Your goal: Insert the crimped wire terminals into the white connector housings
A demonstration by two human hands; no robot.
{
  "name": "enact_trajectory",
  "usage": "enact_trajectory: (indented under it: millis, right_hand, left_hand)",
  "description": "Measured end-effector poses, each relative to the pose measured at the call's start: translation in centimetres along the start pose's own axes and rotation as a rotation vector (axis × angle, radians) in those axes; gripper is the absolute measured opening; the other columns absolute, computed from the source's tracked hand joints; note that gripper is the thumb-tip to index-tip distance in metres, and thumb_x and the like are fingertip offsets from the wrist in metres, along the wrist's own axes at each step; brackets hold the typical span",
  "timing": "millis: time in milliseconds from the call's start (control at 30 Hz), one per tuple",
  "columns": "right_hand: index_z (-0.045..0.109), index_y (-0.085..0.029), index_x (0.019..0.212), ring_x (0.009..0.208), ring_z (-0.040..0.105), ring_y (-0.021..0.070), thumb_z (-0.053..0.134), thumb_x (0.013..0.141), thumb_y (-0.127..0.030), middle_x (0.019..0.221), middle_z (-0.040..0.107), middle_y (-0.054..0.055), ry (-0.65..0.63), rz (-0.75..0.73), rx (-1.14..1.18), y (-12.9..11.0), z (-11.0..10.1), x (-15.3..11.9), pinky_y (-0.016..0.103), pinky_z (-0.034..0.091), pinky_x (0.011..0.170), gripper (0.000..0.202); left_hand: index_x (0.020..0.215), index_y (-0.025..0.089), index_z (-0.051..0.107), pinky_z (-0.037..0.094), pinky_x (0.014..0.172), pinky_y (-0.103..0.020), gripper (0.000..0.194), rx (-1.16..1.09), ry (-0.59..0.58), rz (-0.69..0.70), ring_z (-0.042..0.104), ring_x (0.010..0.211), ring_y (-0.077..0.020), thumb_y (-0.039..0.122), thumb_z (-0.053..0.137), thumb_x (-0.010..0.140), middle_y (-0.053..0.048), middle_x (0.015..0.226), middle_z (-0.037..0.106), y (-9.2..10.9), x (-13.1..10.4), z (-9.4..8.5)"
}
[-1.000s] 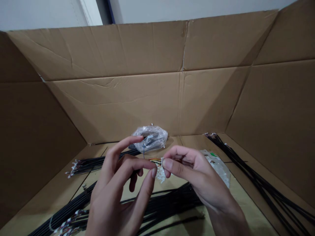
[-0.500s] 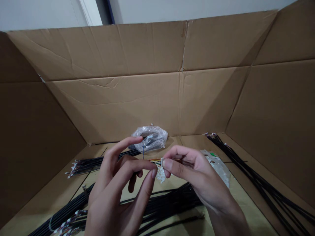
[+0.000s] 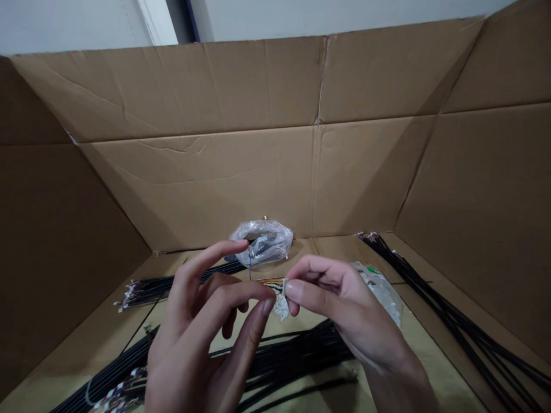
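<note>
Between thumb and fingers, my right hand (image 3: 340, 304) pinches a small white connector (image 3: 284, 287). Thin coloured wires (image 3: 272, 283) run from the connector toward my left hand (image 3: 215, 327). The thumb and index fingertip of my left hand are pinched together just left of the connector, apparently on one of the wires; its other fingers are curled and raised. Behind the hands lies a heap of small white pieces (image 3: 281, 310). Black cables (image 3: 297, 350) lie beneath both hands.
Cardboard walls (image 3: 236, 155) stand at the back and sides. A clear plastic bag (image 3: 262, 241) rests against the back wall. More cable bundles lie at left (image 3: 159, 287), lower left (image 3: 116, 361) and right (image 3: 430, 298). Another plastic bag (image 3: 385, 295) is behind my right hand.
My left hand has shifted slightly, its palm a little to the left. My right hand holds the connector in nearly the same place.
</note>
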State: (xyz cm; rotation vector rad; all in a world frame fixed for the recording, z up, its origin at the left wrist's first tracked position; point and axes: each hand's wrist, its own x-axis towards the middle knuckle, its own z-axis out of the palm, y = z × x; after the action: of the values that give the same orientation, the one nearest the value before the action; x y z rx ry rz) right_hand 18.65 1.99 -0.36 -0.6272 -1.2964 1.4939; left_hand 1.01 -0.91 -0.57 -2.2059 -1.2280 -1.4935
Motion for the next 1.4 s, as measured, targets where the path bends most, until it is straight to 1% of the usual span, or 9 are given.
enact_trajectory:
  millis: [100, 233, 367, 500, 633, 800, 967, 1100, 1400]
  right_hand:
    - [0.073, -0.018, 0.077, 0.066, 0.059, 0.0103, 0.085, 0.079, -0.042, 0.066, 0.067, -0.003, -0.007, 0.016, 0.022, 0.0, 0.0, 0.1, 0.023, 0.044, 0.068, 0.027]
    - [0.072, -0.018, 0.077, 0.064, 0.058, 0.0094, 0.086, 0.079, -0.041, 0.065, 0.067, -0.003, -0.01, 0.028, 0.031, 0.0, -0.1, 0.2, 0.022, 0.043, 0.066, 0.027]
    - [0.072, -0.018, 0.077, 0.064, 0.057, 0.0096, 0.085, 0.079, -0.041, 0.065, 0.067, -0.003, -0.007, 0.028, 0.014, 0.0, 0.0, 0.0, 0.022, 0.042, 0.065, 0.027]
    - [0.071, -0.019, 0.077, 0.063, 0.053, 0.0102, 0.085, 0.079, -0.042, 0.065, 0.067, -0.003, 0.014, 0.036, -0.016, -0.2, 0.1, -0.3, 0.023, 0.04, 0.063, 0.027]
    - [0.07, -0.019, 0.077, 0.063, 0.052, 0.0106, 0.084, 0.08, -0.042, 0.066, 0.066, -0.003, 0.022, 0.033, -0.035, -0.3, 0.2, -0.3, 0.024, 0.039, 0.063, 0.027]
    - [0.07, -0.019, 0.078, 0.064, 0.051, 0.0107, 0.083, 0.081, -0.043, 0.066, 0.065, -0.003, 0.011, 0.021, -0.049, -0.2, 0.2, -0.5, 0.024, 0.038, 0.062, 0.027]
    - [0.069, -0.019, 0.078, 0.064, 0.051, 0.0106, 0.082, 0.082, -0.041, 0.067, 0.065, -0.003, 0.007, 0.014, -0.056, -0.3, 0.1, -0.8, 0.024, 0.039, 0.062, 0.025]
    - [0.07, -0.019, 0.078, 0.064, 0.053, 0.0111, 0.082, 0.082, -0.04, 0.067, 0.066, -0.003, 0.005, 0.014, -0.057, -0.4, 0.2, -0.7, 0.025, 0.04, 0.063, 0.024]
    - [0.07, -0.02, 0.078, 0.064, 0.052, 0.012, 0.082, 0.082, -0.041, 0.067, 0.066, -0.003, 0.014, 0.022, -0.057, -0.5, 0.2, -0.7, 0.026, 0.04, 0.063, 0.025]
  left_hand:
    - [0.092, 0.031, 0.066, 0.052, 0.066, -0.031, 0.017, -0.007, -0.006, -0.006, 0.062, 0.108, -0.0209, 0.017, 0.059, 0.096, -0.001, 0.13, 0.057, -0.1, -0.1, -0.1]
    - [0.092, 0.033, 0.067, 0.052, 0.069, -0.031, 0.015, -0.041, -0.001, 0.007, 0.059, 0.116, -0.0217, 0.02, 0.06, 0.096, 0.0, 0.13, 0.058, -0.3, 0.0, -0.2]
    - [0.091, 0.032, 0.068, 0.053, 0.07, -0.03, 0.018, -0.075, -0.016, -0.021, 0.058, 0.122, -0.0215, 0.016, 0.06, 0.094, 0.0, 0.127, 0.06, -0.2, 0.1, -0.3]
    - [0.089, 0.032, 0.069, 0.056, 0.07, -0.031, 0.016, -0.066, -0.005, -0.068, 0.065, 0.112, -0.0232, 0.019, 0.061, 0.093, -0.001, 0.128, 0.062, 0.4, 0.2, -0.3]
    - [0.084, 0.029, 0.071, 0.062, 0.066, -0.034, 0.004, -0.053, 0.05, -0.098, 0.071, 0.093, -0.025, 0.031, 0.071, 0.087, -0.005, 0.112, 0.07, 0.9, 0.5, -0.1]
    - [0.081, 0.029, 0.071, 0.064, 0.067, -0.034, 0.01, -0.054, 0.073, -0.106, 0.071, 0.091, -0.0253, 0.037, 0.073, 0.085, -0.005, 0.105, 0.071, 1.1, 0.5, 0.2]
    - [0.084, 0.029, 0.071, 0.063, 0.068, -0.034, 0.004, -0.048, 0.045, -0.108, 0.07, 0.099, -0.0263, 0.03, 0.07, 0.088, -0.005, 0.113, 0.069, 1.0, 0.2, -0.2]
    - [0.089, 0.032, 0.069, 0.058, 0.073, -0.033, 0.017, -0.06, -0.031, -0.092, 0.063, 0.119, -0.0259, 0.018, 0.06, 0.093, -0.002, 0.124, 0.063, 0.8, 0.1, -0.5]
    - [0.092, 0.033, 0.066, 0.056, 0.074, -0.033, 0.021, -0.057, -0.053, -0.059, 0.062, 0.118, -0.0238, 0.015, 0.057, 0.095, -0.001, 0.13, 0.057, 0.5, 0.1, -1.0]
